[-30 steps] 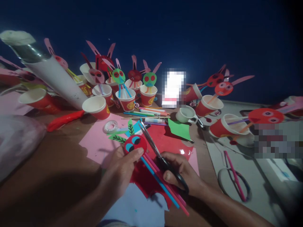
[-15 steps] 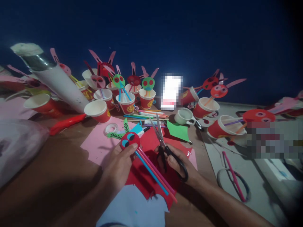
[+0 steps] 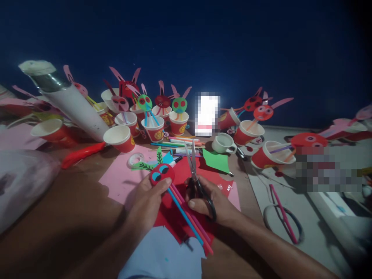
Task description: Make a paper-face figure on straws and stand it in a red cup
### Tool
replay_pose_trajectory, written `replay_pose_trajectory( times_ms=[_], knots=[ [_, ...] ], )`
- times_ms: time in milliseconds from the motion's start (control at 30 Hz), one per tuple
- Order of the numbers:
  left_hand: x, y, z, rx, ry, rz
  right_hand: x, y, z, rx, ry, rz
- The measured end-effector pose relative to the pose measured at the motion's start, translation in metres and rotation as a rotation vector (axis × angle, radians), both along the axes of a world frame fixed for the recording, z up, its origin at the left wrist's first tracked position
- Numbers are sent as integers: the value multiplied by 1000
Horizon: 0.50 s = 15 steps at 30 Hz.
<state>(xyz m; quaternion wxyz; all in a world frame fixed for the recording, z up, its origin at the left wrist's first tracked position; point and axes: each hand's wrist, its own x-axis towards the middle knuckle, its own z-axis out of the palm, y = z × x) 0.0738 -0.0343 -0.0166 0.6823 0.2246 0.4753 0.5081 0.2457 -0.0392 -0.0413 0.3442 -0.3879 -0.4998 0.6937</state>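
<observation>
Between its thumb and fingers, my left hand [image 3: 149, 195] pinches a paper puppet [image 3: 162, 173] with a round red face, blue-and-black eyes and two green leaf-like antennae. Blue, pink and coral drinking straws [image 3: 186, 213] run from the face down towards me. My right hand [image 3: 210, 197] is closed on black-handled scissors [image 3: 194, 170], whose slightly parted blades point up and away, to the right of the puppet and apart from it. Beneath both hands lies red paper [image 3: 200, 170], on top of pink paper [image 3: 116, 174]. A roll of tape [image 3: 135, 159] rests behind the puppet.
Paper cups [image 3: 154, 130] holding similar puppets line the back. A white mug [image 3: 223, 144], markers [image 3: 186, 140] and green paper [image 3: 215, 161] sit in the middle. A large white tube [image 3: 75, 110] leans at the left, near a plastic bag [image 3: 26, 182]. Pale blue paper [image 3: 162, 255] lies nearest me.
The scissors have shifted a little left and stand more upright, their blades closer together. The puppet has turned slightly in my left hand. The whole view has shifted a little.
</observation>
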Motion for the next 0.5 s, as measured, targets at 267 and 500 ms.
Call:
replay_pose_trajectory(
  times_ms=[267,500],
  knots=[
    [3,-3,-1,4,-29,-26,-8,-3,5,14,-24,-9],
    [1,-3,-5,-21,0,-4,-5,-2,5,53,-44,-10]
  ],
)
